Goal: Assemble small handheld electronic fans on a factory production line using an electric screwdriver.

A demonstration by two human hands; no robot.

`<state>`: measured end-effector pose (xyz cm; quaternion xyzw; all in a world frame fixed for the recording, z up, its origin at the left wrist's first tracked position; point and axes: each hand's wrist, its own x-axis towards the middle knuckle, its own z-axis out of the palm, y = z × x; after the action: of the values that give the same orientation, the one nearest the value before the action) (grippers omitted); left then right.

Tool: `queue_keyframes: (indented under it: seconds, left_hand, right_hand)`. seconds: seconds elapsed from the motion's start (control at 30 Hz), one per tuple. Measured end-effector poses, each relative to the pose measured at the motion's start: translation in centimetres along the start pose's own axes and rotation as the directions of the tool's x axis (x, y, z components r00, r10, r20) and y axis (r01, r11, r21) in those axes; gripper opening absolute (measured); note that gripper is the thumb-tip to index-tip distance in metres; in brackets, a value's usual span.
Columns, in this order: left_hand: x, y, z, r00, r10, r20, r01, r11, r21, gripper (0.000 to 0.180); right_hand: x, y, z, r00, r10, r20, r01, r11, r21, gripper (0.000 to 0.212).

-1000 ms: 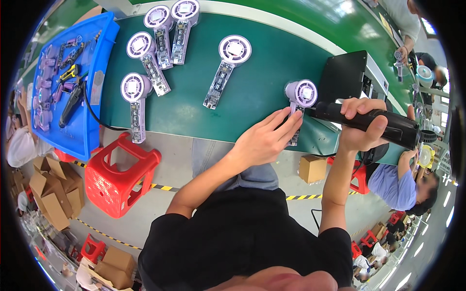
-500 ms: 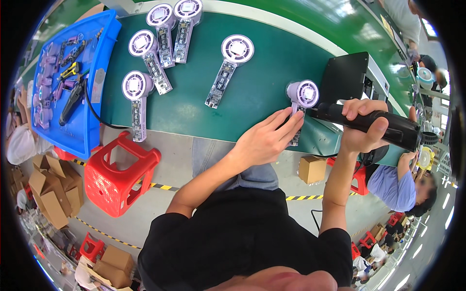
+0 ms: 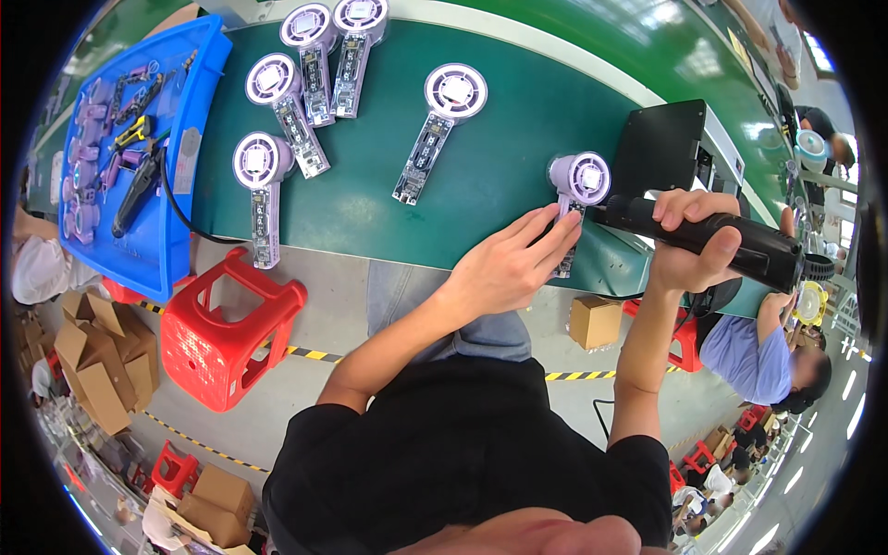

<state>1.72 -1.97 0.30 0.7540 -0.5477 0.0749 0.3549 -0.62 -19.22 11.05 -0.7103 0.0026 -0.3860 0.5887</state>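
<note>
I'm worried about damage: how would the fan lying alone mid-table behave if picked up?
The fan is probably stiff, its handle looking straight. The bare circuit board suggests it may be fragile. Its wide round head could make it top-heavy.

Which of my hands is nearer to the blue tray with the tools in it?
Left. Your left hand, its fingers on a purple handheld fan, is to the right of the blue tray; your right hand, holding a black power tool, is farther right.
</note>
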Motion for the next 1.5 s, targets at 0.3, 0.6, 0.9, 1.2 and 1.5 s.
queue_keyframes:
  seconds: [0.3,0.6,0.9,1.2,1.5]
  left_hand:
    - [0.0,0.1,-0.1,1.0,0.0,0.004,0.0,1.0,-0.007,0.065]
    - [0.0,0.0,0.0,1.0,0.001,0.0,-0.001,1.0,-0.003,0.064]
    - [0.0,0.0,0.0,1.0,0.002,0.008,-0.002,1.0,0.003,0.064]
    - [0.0,0.0,0.1,0.999,0.003,-0.032,-0.003,1.0,-0.008,0.056]
    - [0.1,0.1,-0.2,1.0,-0.022,-0.011,0.021,0.999,-0.029,0.059]
  right_hand:
    - [0.1,-0.3,-1.0,0.999,-0.001,0.032,0.0,1.0,0.024,0.05]
    - [0.0,0.1,-0.8,0.999,0.003,0.047,-0.005,0.999,0.044,0.05]
    - [0.3,0.0,0.0,1.0,0.0,0.011,0.0,1.0,0.018,0.051]
    - [0.2,0.0,0.0,0.999,0.017,0.041,-0.018,0.999,0.028,0.051]
    - [-0.4,0.5,-0.6,0.998,0.023,0.059,-0.024,0.999,0.022,0.055]
